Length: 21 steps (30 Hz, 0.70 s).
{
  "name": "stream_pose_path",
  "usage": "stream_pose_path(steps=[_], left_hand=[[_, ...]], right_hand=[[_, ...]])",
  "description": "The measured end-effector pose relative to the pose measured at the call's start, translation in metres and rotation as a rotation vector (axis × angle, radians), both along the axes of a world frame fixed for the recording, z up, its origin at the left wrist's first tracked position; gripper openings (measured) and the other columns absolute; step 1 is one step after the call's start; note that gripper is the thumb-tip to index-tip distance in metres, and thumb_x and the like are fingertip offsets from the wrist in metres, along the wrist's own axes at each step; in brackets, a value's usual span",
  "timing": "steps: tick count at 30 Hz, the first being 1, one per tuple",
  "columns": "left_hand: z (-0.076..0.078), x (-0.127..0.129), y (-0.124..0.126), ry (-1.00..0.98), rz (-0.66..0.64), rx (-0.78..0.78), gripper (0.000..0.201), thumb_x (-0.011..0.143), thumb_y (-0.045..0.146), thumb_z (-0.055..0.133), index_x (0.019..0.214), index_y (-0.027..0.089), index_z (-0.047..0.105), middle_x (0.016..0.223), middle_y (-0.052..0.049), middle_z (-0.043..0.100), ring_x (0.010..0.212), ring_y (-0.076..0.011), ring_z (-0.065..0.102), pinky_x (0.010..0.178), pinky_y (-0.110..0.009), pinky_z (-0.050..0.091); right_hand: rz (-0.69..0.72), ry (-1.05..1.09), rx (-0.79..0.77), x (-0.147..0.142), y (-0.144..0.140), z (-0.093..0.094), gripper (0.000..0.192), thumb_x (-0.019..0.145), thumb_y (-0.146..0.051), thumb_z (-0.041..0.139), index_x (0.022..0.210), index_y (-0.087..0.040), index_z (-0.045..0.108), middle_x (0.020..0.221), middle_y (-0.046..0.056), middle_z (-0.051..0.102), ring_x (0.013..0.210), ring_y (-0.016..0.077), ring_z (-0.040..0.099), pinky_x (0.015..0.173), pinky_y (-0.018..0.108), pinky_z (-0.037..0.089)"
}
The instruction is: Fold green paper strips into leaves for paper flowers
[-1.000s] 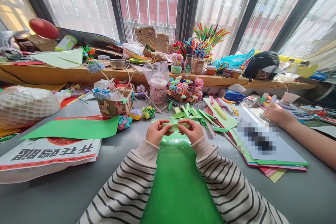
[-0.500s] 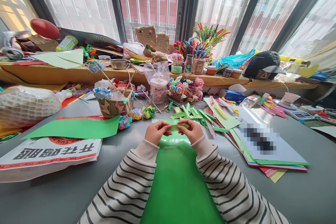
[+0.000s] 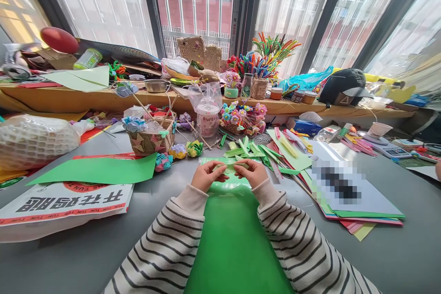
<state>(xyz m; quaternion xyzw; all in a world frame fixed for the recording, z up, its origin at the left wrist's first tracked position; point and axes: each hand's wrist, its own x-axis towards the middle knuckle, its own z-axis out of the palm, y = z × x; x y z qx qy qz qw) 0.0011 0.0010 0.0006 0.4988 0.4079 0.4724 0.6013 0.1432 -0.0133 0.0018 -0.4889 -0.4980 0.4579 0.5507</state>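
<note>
Co-worker's hand gone; left hand (image 3: pixel 206 175), right hand (image 3: pixel 253 172) pinch paper strip (image 3: pixel 230 166) (green)

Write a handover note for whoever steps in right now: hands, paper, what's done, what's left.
Left hand: fingers pinched on the left end of a light green paper strip.
Right hand: pinched on the strip's right end.
The strip is held just above the far edge of a large green sheet on the grey table.
Done: a pile of folded green strips lies just beyond the hands; finished paper flowers sit by a woven basket.
Left: the strip in hand looks part-folded; how far is too small to tell.
</note>
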Motion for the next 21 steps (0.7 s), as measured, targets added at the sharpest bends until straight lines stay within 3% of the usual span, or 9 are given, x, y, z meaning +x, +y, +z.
stream_pose_path(steps=[11, 14, 21], left_hand=[[-0.002, -0.005, 0.004, -0.051, 0.016, -0.064, 0.036, 0.044, 0.028, 0.07, 0.072, 0.012, 0.056, 0.058, 0.0, 0.059, 0.054, -0.0128, 0.058, 0.055, -0.024, 0.047], [-0.001, -0.003, 0.002, -0.079, 0.023, -0.097, 0.032, 0.045, 0.029, 0.069, 0.068, 0.012, 0.055, 0.062, -0.002, 0.06, 0.055, -0.012, 0.058, 0.054, -0.022, 0.047], [-0.007, 0.003, 0.0, 0.116, 0.078, 0.003, 0.025, 0.05, 0.034, 0.064, 0.055, 0.011, 0.057, 0.05, -0.002, 0.059, 0.051, -0.012, 0.055, 0.049, -0.022, 0.045]], right_hand=[[0.225, 0.095, -0.14, 0.004, 0.003, -0.004, 0.032, 0.049, -0.032, 0.066, 0.072, -0.013, 0.057, 0.052, 0.0, 0.06, 0.047, 0.0129, 0.058, 0.049, 0.025, 0.049], [0.205, 0.176, -0.193, -0.001, 0.001, -0.003, 0.031, 0.048, -0.033, 0.067, 0.07, -0.014, 0.058, 0.055, 0.001, 0.062, 0.049, 0.0128, 0.059, 0.051, 0.025, 0.049], [0.175, 0.236, -0.226, -0.007, 0.0, -0.006, 0.033, 0.042, -0.032, 0.07, 0.065, -0.014, 0.056, 0.056, 0.0, 0.061, 0.05, 0.0134, 0.059, 0.052, 0.025, 0.049]])
